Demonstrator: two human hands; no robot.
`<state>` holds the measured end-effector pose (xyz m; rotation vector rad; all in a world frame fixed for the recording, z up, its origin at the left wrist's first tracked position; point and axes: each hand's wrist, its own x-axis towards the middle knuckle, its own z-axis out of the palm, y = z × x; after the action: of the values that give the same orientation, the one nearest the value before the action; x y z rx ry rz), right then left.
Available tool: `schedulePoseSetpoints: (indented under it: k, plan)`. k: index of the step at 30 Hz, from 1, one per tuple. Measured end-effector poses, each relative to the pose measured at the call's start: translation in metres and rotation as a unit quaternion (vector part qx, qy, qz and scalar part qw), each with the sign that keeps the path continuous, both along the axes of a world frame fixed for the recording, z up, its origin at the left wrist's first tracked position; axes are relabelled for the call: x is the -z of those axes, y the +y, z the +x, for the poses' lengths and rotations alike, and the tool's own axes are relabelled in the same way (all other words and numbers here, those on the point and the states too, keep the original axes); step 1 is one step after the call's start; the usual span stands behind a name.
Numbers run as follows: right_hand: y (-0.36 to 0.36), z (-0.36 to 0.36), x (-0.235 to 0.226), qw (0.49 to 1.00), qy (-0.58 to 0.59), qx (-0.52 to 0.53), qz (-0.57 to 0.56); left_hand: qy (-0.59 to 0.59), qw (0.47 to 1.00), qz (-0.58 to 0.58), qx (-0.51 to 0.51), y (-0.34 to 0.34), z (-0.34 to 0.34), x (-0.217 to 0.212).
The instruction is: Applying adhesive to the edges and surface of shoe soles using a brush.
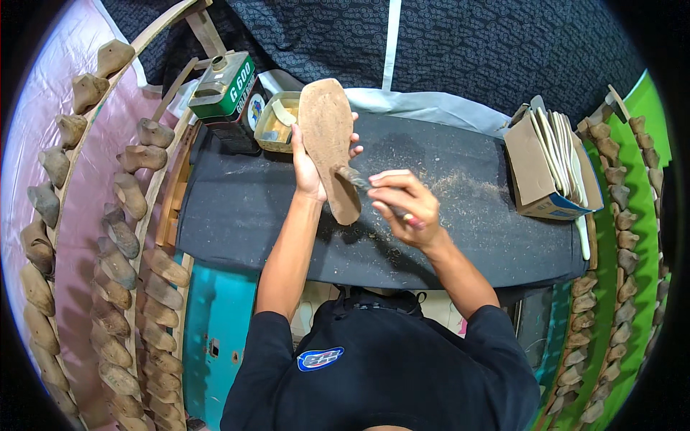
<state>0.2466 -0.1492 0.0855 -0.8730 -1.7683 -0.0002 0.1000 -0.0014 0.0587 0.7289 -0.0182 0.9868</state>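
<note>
A brown shoe sole (327, 115) is held up over the table, its wide end away from me and its heel end toward me. My left hand (309, 176) is closed around its middle, thumb on the left edge and fingertips showing past the right edge. In my right hand (410, 205) is a short, grey, brush-like tool (354, 178), pinched between thumb and fingers. Its brownish tip touches the sole's face near the narrow waist. A small reddish spot shows by my right palm; I cannot make out what it is.
The dark-covered table (460, 244) is strewn with light scraps. At back left stand a green-and-black metal can (223, 108) and a yellowish open tub (277, 147). A cardboard box (532, 169) of pale flat soles (557, 144) sits right. Racks of shoe lasts (115, 262) flank both sides.
</note>
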Motion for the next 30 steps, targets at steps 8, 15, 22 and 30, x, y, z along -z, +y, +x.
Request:
schedulePoseSetpoints:
  k: [8, 15, 22, 30]
  plan:
    - [-0.021, -0.008, 0.057, 0.996, -0.006, -0.061, -0.068, -0.068, 0.995, -0.037, -0.056, 0.015, -0.022, -0.005]
    - [0.014, 0.025, 0.006, 0.984, 0.164, 0.006, 0.069, 0.076, 0.994, 0.022, -0.074, 0.002, -0.03, -0.001]
    - [0.065, 0.014, -0.046, 0.988, 0.033, 0.091, 0.119, 0.146, 0.986, 0.072, -0.037, -0.018, -0.01, 0.015]
    - [0.027, -0.029, 0.038, 0.998, -0.017, -0.066, 0.009, 0.135, 0.987, 0.008, -0.085, 0.001, -0.035, 0.028]
